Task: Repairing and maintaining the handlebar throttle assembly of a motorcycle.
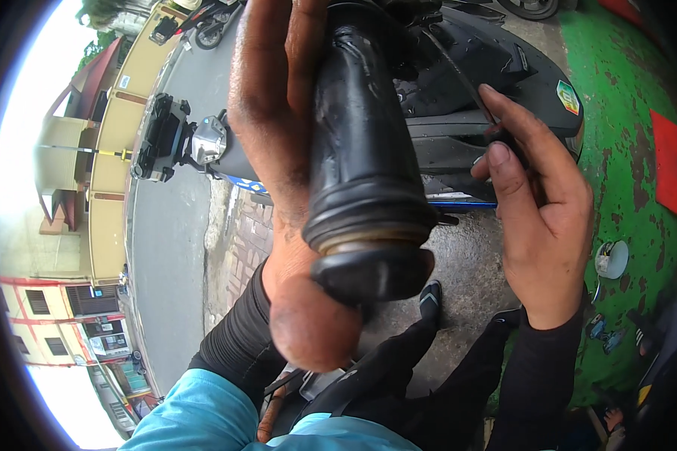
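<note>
Close to the camera is a thick black cylinder (361, 135) with a ridged end and a rounded cap, looking like a motorcycle handlebar grip. My left hand (274, 150) lies along its left side and behind it; the long fingers run up past the top edge of the view and the thumb points toward me near the cap. A thin-shafted screwdriver (496, 134) is pinched between the thumb and forefinger of my right hand (545, 203). Its shaft slants up and left toward dark parts behind the cylinder, where the tip is hard to make out.
Behind my hands stands a black motorcycle (459, 98) with wet panels. A worn green floor (609, 165) lies at right, with a red mat (669, 161) and a white container (611, 259). Another vehicle front (162, 139) and a road (177, 233) are at left. My shoe (429, 301) rests on wet concrete.
</note>
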`<state>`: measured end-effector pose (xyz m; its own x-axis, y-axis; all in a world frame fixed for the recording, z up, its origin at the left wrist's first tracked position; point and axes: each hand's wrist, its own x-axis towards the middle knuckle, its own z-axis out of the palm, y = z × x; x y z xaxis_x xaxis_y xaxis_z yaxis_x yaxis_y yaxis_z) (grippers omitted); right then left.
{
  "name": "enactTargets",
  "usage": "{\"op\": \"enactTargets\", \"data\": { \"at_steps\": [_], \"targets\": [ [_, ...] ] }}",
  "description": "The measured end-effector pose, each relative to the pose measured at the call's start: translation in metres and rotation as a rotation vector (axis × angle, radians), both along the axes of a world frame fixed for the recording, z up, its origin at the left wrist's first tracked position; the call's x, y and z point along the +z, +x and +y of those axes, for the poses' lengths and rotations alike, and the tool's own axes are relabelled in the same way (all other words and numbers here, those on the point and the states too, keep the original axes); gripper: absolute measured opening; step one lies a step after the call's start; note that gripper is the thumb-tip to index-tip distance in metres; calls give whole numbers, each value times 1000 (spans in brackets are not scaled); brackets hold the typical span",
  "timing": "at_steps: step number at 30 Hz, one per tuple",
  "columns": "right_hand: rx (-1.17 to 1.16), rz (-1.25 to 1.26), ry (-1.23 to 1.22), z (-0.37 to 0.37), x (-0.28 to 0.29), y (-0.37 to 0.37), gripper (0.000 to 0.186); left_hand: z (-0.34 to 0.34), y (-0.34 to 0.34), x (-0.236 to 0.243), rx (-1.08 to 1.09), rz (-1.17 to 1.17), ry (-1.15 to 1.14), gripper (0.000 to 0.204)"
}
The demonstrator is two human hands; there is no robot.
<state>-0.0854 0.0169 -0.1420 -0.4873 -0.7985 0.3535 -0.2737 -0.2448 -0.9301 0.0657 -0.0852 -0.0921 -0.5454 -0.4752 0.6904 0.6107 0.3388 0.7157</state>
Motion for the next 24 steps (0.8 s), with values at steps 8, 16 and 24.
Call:
{"op": "enactTargets", "data": {
  "at_steps": [8, 16, 24],
  "targets": [
    [-81, -25, -115, -25, 3, 15, 33, 19, -26, 10, 85, 164, 252, 142],
    [-304, 275, -260, -36, 20, 15, 30, -25, -13, 12, 518, -359, -470, 71],
    [-203, 385, -49, -34, 39, -3, 28, -21, -14, 19, 428, -323, -390, 62]
  ]
}}
